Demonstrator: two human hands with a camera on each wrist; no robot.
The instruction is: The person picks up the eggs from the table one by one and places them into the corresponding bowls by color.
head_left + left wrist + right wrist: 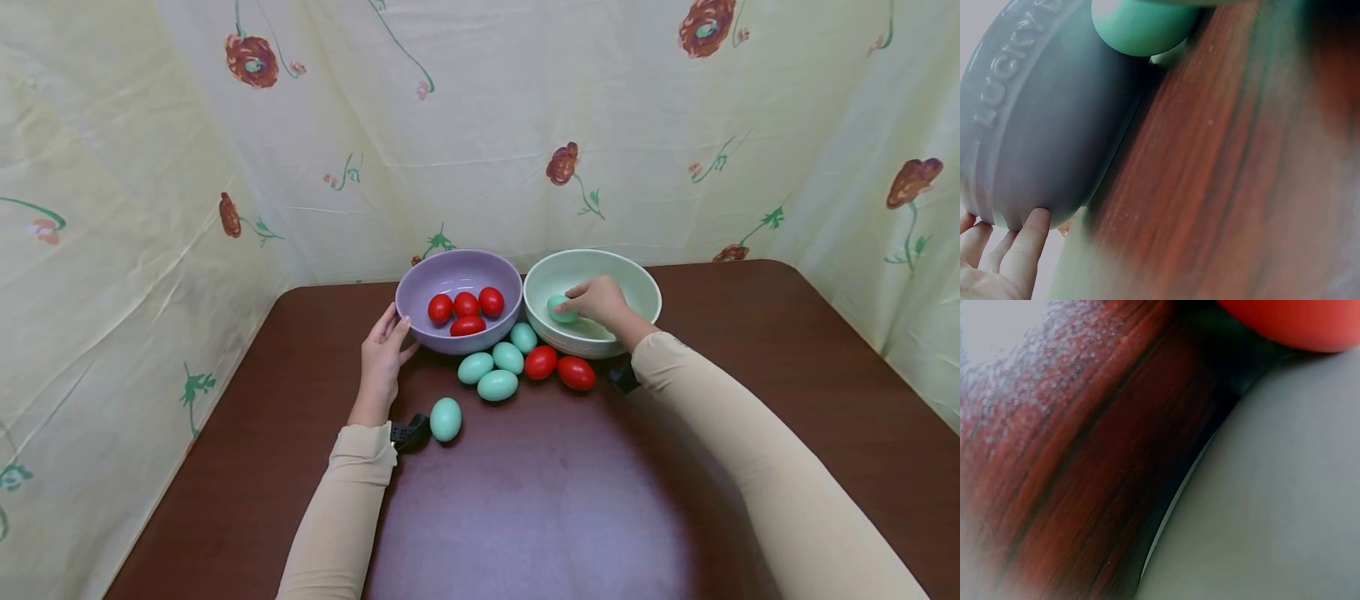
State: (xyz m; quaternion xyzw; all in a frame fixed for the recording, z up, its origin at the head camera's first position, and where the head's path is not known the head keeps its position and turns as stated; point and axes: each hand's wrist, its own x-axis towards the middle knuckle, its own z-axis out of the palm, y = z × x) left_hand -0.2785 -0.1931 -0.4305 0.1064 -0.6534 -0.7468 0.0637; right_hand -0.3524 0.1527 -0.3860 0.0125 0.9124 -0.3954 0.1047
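Observation:
The left hand [381,357] rests its fingers against the outer left side of a purple bowl [459,261], close to the rim. In the left wrist view, fingertips touch the wall of this bowl [1054,125], which has raised lettering. Several red eggs [466,304] lie inside it. Over the inside of a pale green bowl [637,287], the right hand [602,300] pinches a mint-green egg [560,309] between thumb and fingers. The right wrist view has only this bowl's outer wall [1272,487] and part of a red egg [1304,322]; the right hand is out of it.
In front of the touching bowls lie several mint-green eggs [497,385] and two red eggs [576,373]. One more green egg [446,419] sits nearer, beside the left wrist's black strap [409,434]. A floral curtain [480,125] hangs behind the dark wooden table [555,500].

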